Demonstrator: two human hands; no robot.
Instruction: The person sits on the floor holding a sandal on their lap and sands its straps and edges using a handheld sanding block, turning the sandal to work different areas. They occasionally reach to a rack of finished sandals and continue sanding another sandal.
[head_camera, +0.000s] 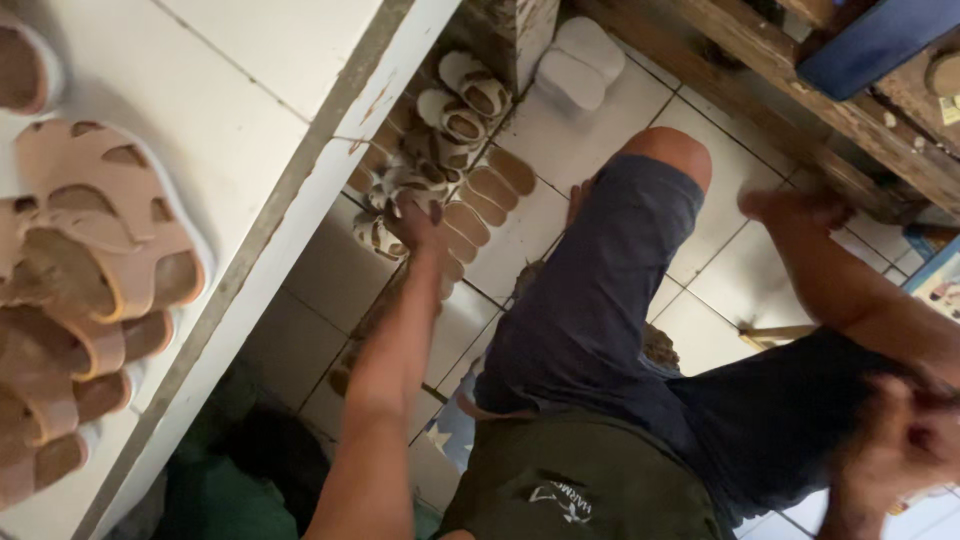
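Observation:
My left hand (418, 222) reaches down to the tiled floor, under the edge of a white table (300, 190). Its fingers curl over a cream-and-brown patterned sandal (400, 185) in a row of similar sandals (460, 115) and bare tan insoles (495, 180). My right hand (790, 207) hovers blurred over the floor tiles beside my bent knee (670, 150), fingers stretched out and holding nothing. A blurred, skin-coloured shape (900, 440) sits at the lower right; I cannot tell what it is.
Pink-beige strappy sandals (100, 250) are stacked on the table top at the left. Two white foam soles (580, 60) lie on the floor near a post. A wooden bench frame (800, 110) runs along the upper right. Green cloth (220, 490) lies below the table.

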